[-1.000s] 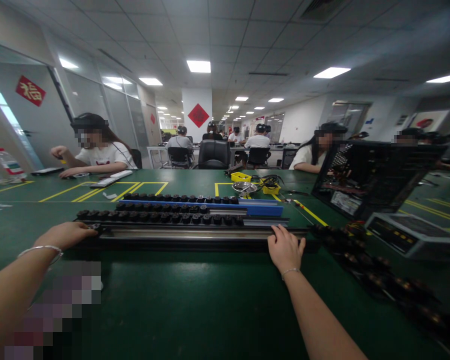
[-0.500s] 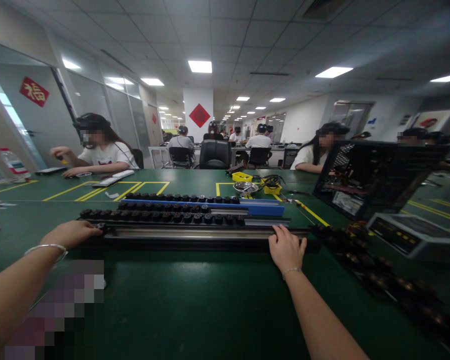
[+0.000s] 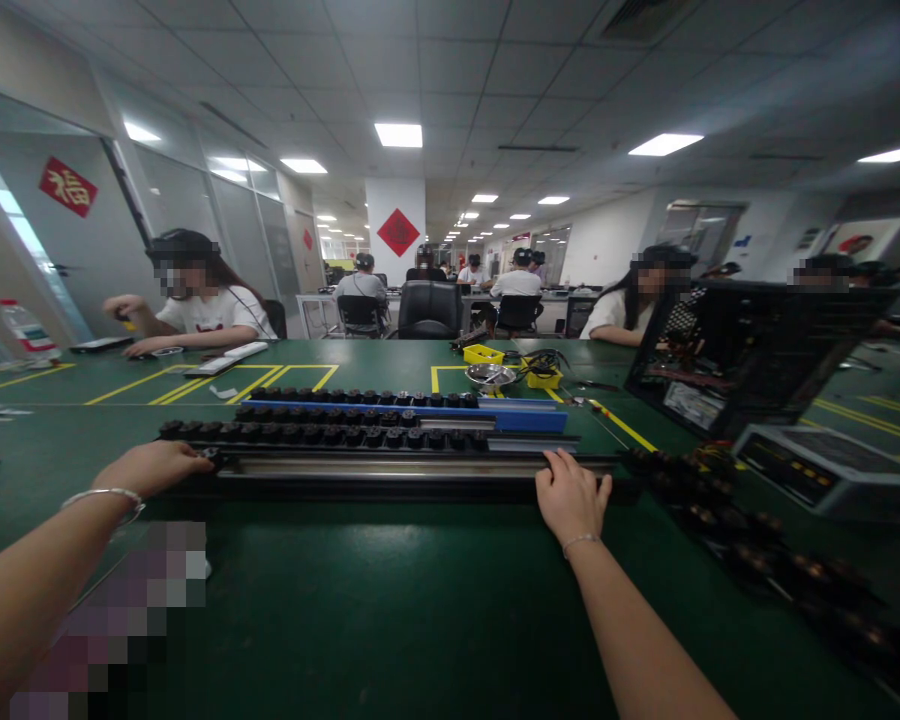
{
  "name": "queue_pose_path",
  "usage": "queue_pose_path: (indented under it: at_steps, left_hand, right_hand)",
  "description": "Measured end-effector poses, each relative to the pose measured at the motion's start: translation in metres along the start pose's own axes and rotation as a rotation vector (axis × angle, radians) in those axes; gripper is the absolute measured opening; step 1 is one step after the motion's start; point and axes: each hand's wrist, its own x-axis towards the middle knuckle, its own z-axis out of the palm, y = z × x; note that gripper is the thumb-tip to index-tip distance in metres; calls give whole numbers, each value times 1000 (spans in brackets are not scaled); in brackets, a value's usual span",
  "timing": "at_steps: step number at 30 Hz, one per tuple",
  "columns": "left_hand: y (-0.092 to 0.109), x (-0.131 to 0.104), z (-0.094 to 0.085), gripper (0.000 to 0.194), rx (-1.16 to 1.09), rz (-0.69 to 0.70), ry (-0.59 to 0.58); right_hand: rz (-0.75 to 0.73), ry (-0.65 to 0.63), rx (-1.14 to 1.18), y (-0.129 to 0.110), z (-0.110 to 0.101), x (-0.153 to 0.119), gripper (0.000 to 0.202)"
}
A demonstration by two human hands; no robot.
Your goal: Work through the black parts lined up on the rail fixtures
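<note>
Nearest me on the table lies a long black rail (image 3: 390,468) with a bright metal channel along it. At its left end, my left hand (image 3: 154,465) pinches a small black part (image 3: 211,456) against the rail. The part's kind is too small to make out. My right hand (image 3: 572,490) grips the rail near its right end, fingers bent over the top and palm hidden. Just behind, another black rail (image 3: 532,443) carries a row of black round parts (image 3: 330,434). A blue rail (image 3: 529,420) behind that also has black round parts along it.
On the right stand an open computer case (image 3: 750,350) and a power supply box (image 3: 832,475). More dark round parts (image 3: 765,540) run down the right side. Yellow trays (image 3: 484,355) and a metal bowl (image 3: 491,375) sit farther back. A co-worker (image 3: 206,300) sits across at left.
My left hand has slid slightly to the right along the rail with the small black part. The right hand stays in place on the rail.
</note>
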Motion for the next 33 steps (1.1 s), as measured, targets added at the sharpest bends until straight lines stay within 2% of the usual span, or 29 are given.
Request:
queue_pose_path:
  at_steps: [15,26,33]
  left_hand:
    - [16,-9,-3,54,21,19,-25]
    - [27,-18,-7,49,9,41,-20]
    - [25,-14,-4,51,1,63,-22]
  right_hand:
    - [-9,48,25,1,3,0,45]
    - [-12,37,24,2,4,0,45]
    - [-12,27,20,1,3,0,45]
